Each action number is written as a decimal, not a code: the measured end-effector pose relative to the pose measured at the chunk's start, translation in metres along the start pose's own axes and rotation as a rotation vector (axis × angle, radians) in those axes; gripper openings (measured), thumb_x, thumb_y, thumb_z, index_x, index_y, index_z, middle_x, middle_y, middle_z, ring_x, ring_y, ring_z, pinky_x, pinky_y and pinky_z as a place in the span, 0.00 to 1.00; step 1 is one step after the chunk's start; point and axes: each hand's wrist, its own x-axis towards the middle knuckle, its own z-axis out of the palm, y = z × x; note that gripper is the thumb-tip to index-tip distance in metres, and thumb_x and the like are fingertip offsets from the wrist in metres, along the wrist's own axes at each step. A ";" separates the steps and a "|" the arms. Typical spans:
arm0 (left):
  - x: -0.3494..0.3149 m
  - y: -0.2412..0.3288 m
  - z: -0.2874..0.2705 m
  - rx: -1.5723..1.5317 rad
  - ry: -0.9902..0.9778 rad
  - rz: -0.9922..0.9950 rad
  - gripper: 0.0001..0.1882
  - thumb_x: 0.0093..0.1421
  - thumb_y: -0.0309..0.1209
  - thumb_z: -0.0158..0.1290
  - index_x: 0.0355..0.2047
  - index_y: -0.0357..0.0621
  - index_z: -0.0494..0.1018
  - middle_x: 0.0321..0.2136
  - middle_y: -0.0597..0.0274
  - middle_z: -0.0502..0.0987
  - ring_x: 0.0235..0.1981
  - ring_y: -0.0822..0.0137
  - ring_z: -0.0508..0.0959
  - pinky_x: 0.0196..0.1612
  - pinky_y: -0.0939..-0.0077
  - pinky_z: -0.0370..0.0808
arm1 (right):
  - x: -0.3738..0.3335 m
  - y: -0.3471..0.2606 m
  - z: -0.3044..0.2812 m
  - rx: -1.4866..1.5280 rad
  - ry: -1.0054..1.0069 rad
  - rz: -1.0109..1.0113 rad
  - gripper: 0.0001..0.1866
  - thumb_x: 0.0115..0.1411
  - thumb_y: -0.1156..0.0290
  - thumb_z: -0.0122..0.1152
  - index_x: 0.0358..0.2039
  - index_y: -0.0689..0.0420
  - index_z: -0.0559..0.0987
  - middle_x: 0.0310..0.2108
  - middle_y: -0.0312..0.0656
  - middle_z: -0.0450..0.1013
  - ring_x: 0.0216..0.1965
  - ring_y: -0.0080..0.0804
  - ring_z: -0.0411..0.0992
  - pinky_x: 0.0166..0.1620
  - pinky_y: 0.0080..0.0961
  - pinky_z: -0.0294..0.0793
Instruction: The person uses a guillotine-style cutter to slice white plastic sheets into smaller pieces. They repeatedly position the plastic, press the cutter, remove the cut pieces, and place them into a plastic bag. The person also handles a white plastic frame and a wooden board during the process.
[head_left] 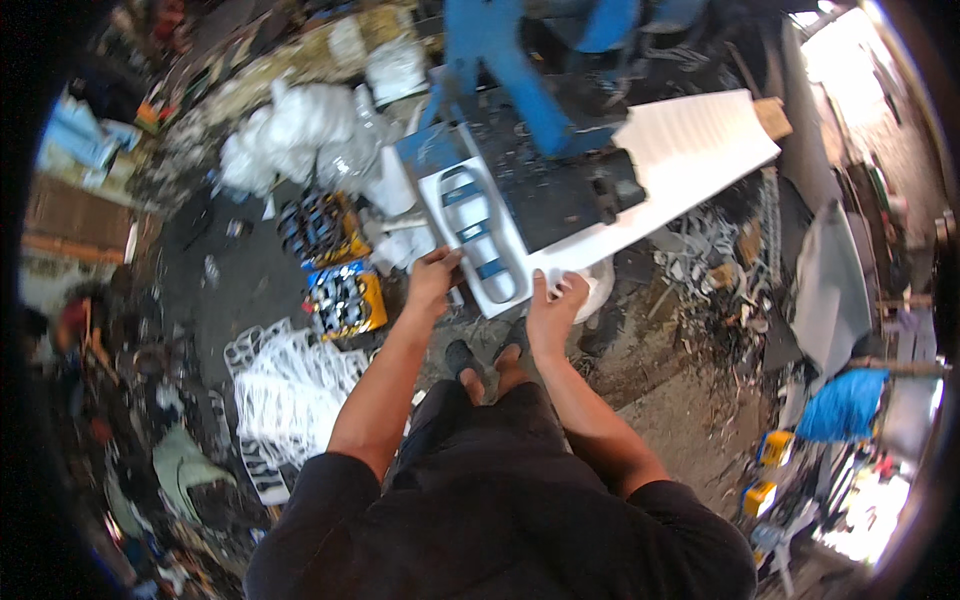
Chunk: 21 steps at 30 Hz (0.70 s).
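A long white sheet (640,205) lies across the dark bed of a blue machine, and its near left end comes toward me. On that end rests a sole-shaped metal cutting die (470,225) with blue crosspieces. At the sheet's left edge, beside the die, my left hand (433,280) is closed with the fingertips on the margin. My right hand (555,310) holds the near edge just right of the die's rounded end, thumb at the edge and fingers curled. Part of its grip is hidden. Over the bed stands the machine's blue frame (520,85).
Clear plastic bags with white contents (300,135) lie at the far left. Below them are yellow-and-blue packs of dark items (343,300). A heap of cut-out white sheet scraps (295,385) covers the floor at left. Grey offcuts (715,250) litter the right side.
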 end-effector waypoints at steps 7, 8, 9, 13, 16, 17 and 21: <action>0.018 0.002 0.010 -0.019 -0.024 0.002 0.10 0.63 0.26 0.59 0.44 0.36 0.76 0.34 0.63 0.80 0.32 0.69 0.81 0.39 0.70 0.81 | 0.105 0.053 -0.023 0.511 -0.050 0.611 0.22 0.66 0.59 0.62 0.45 0.69 0.77 0.34 0.42 0.75 0.31 0.30 0.71 0.30 0.29 0.71; 0.022 0.003 0.015 -0.008 -0.051 -0.001 0.12 0.63 0.26 0.58 0.46 0.35 0.76 0.36 0.62 0.80 0.35 0.68 0.81 0.39 0.70 0.80 | 0.112 0.057 -0.021 0.512 -0.021 0.584 0.22 0.66 0.59 0.62 0.46 0.69 0.77 0.34 0.42 0.75 0.31 0.30 0.72 0.30 0.29 0.70; 0.027 0.003 0.021 0.001 -0.077 -0.003 0.13 0.63 0.27 0.58 0.47 0.35 0.76 0.38 0.61 0.80 0.37 0.67 0.81 0.39 0.69 0.80 | 0.120 0.060 -0.019 0.513 0.007 0.556 0.22 0.66 0.59 0.62 0.46 0.69 0.78 0.35 0.42 0.76 0.32 0.30 0.72 0.29 0.29 0.70; 0.037 0.003 0.062 0.025 -0.078 -0.003 0.16 0.66 0.25 0.54 0.52 0.29 0.73 0.37 0.59 0.79 0.33 0.67 0.80 0.40 0.71 0.80 | 0.162 0.082 -0.030 0.395 0.058 0.491 0.21 0.67 0.60 0.62 0.48 0.67 0.77 0.39 0.42 0.77 0.34 0.32 0.74 0.35 0.31 0.73; 0.030 0.008 0.073 0.087 0.023 0.010 0.14 0.68 0.30 0.52 0.49 0.33 0.75 0.38 0.61 0.79 0.34 0.68 0.79 0.38 0.70 0.78 | 0.155 0.059 -0.032 0.487 0.053 0.516 0.22 0.67 0.60 0.61 0.46 0.70 0.77 0.35 0.44 0.76 0.33 0.32 0.72 0.35 0.32 0.71; 0.037 0.014 0.071 0.216 0.038 0.023 0.16 0.68 0.32 0.52 0.50 0.33 0.75 0.38 0.61 0.79 0.34 0.67 0.79 0.39 0.67 0.78 | 0.151 0.053 -0.039 0.554 0.085 0.585 0.21 0.66 0.59 0.62 0.45 0.67 0.76 0.32 0.41 0.73 0.32 0.31 0.71 0.34 0.32 0.70; 0.115 0.052 0.048 0.562 0.231 0.822 0.20 0.67 0.37 0.52 0.52 0.35 0.75 0.40 0.47 0.81 0.40 0.50 0.81 0.46 0.56 0.76 | 0.102 0.032 -0.036 0.540 -0.021 0.746 0.14 0.64 0.66 0.60 0.43 0.64 0.74 0.32 0.39 0.70 0.31 0.34 0.71 0.33 0.32 0.71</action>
